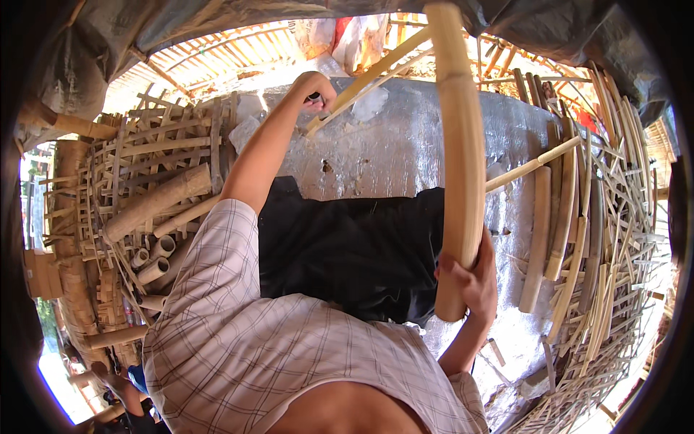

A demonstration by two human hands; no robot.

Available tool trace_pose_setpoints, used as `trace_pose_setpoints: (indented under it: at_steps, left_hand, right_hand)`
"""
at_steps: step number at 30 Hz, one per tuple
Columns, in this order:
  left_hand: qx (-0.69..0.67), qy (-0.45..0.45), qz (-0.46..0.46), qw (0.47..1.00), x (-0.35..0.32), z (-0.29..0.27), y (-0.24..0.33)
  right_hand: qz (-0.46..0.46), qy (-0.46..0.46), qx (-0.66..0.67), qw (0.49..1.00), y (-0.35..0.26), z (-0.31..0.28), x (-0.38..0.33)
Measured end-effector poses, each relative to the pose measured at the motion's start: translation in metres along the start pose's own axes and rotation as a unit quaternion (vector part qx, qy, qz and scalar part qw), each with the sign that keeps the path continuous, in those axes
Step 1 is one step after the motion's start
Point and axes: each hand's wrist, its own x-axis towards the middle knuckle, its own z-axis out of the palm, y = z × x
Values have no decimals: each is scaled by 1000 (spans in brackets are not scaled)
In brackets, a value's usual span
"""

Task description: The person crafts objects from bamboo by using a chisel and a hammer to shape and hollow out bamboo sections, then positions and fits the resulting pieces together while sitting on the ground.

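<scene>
A long, thick split bamboo pole [463, 145] rises in front of me from the lower right to the top of the view. My right hand [477, 283] is wrapped round its near end, the thumb lying across the pole. Stretched out ahead on the left, my left hand [316, 92] is closed in a fist. A small dark thing shows between its fingers, too little of it to name. Just right of that fist, a thinner bamboo strip [369, 72] slants up toward the pole's far part. Black cloth [350, 246] covers my lap.
Woven bamboo slats [155, 145] stand on the left, with cut bamboo tubes [153, 270] beside them. Several bamboo pieces [535, 239] lean on the right near a bamboo lattice [614, 311]. A grey sheet [405, 155] spreads ahead. Part of another person [123, 387] shows at lower left.
</scene>
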Motion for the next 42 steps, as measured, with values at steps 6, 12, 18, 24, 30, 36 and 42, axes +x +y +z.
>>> trace_pose_setpoints:
  at_steps: [6,12,18,24,30,36,42]
  left_hand:
    - [-185,343,322,863,-18,35,-6]
    - [-15,624,389,678,-6,44,-5]
    - [-59,659,403,632,-4,43,0]
    - [-50,678,387,623,4,34,-16]
    - [-84,662,440,600,15,24,-23]
    - [-114,681,424,587,16,15,-29]
    - [-136,627,498,583,37,4,-44]
  right_hand:
    - [-54,52,99,992,74,86,96]
    - [62,-74,88,991,123,137,122]
    - [10,31,189,981,116,142,139]
    - [123,-122,82,981,131,115,130]
    - [-5,23,169,985,116,142,146]
    - [74,-83,10,994,147,142,141]
    - [-50,33,150,987,122,158,142]
